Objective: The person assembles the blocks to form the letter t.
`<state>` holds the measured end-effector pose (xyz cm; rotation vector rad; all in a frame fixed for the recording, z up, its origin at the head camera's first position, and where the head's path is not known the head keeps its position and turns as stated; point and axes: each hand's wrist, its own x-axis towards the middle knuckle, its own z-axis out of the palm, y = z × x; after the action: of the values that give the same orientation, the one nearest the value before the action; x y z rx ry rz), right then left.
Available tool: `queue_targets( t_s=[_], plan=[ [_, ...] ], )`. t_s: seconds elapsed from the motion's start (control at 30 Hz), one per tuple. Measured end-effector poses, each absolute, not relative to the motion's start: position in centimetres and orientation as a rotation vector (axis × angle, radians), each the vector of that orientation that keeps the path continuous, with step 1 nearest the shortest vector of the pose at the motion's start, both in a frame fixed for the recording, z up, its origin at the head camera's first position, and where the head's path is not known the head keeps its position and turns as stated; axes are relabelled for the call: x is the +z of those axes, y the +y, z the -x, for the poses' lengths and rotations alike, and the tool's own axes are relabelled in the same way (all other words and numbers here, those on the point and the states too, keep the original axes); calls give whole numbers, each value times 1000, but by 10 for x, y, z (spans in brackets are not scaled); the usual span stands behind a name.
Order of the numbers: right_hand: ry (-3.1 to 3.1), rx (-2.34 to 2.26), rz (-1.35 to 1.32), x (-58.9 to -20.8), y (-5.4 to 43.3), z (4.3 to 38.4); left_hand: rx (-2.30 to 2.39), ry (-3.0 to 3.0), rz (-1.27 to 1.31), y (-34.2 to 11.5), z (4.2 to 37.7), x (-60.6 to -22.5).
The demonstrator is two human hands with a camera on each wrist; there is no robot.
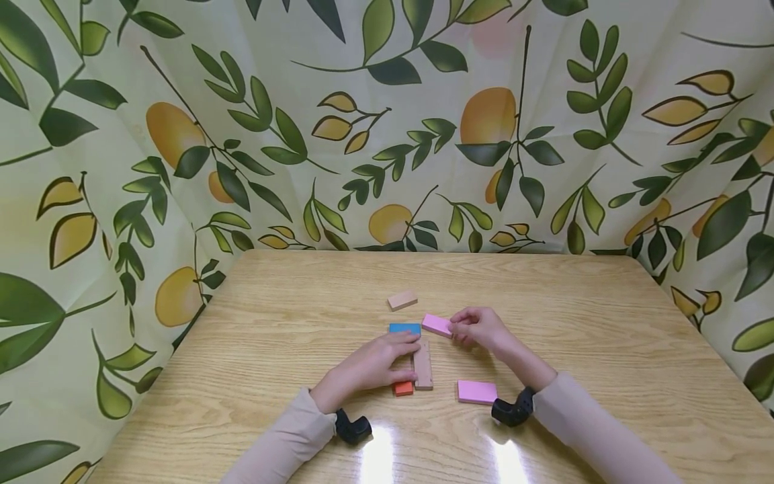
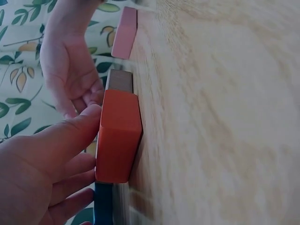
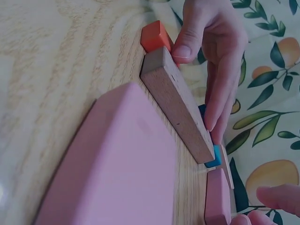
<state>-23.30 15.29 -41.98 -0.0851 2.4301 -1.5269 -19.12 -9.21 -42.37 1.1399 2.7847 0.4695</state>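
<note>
My left hand (image 1: pixel 379 361) lies over a small group of blocks with its fingers fairly straight. Its thumb touches around the orange-red block (image 2: pixel 119 136) and the plain wooden block (image 3: pixel 176 105), while its fingertips reach toward the blue block (image 1: pixel 404 328). The wooden block lies lengthwise beside the orange-red and blue ones; the hand hides part of the group. With curled fingers, my right hand (image 1: pixel 480 329) pinches the right end of a pink block (image 1: pixel 437 325), just right of the blue block. A second pink block (image 1: pixel 476 392) lies apart, nearer the front.
Beyond the group, another plain wooden block (image 1: pixel 402 300) lies alone on the wood-grain table (image 1: pixel 290 296). A leaf-and-fruit patterned cloth (image 1: pixel 338 168) hangs behind the table and along its sides. Black curved devices (image 1: pixel 353 427) are worn at both wrists.
</note>
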Motion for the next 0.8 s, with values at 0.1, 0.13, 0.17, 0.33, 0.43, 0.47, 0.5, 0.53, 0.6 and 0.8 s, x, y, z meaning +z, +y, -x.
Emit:
queue_targets(
  t_s=[0.1,0.13,0.17,0.33,0.43,0.47,0.5,0.53,0.6,0.8],
  plan=[
    [2430,-1517,79,-420,153,235,478,2790,-1127,-92,190,-423],
    [2427,-1517,58,-420,152,235,482,2791,-1123,-92,190,-423],
    [2429,-1509,43,-420,152,236,488,2791,-1120,-92,190,-423],
    [2445,-1475,-30,-422,150,240,501,2791,-1092,-91,190,-423],
    [2460,-1454,-24,-423,151,242,498,2790,-1073,-90,191,-423],
    [2464,-1448,-22,-423,151,242,500,2787,-1068,-90,191,-423],
    [2465,-1442,-22,-423,151,242,500,2786,-1067,-90,191,-423],
    [2466,-1436,-20,-424,152,242,502,2783,-1065,-89,191,-423],
    [2461,-1437,-20,-425,153,243,505,2779,-1061,-89,191,-423],
    [2449,-1437,-3,-428,154,245,523,2772,-1040,-89,191,-423]
  ],
)
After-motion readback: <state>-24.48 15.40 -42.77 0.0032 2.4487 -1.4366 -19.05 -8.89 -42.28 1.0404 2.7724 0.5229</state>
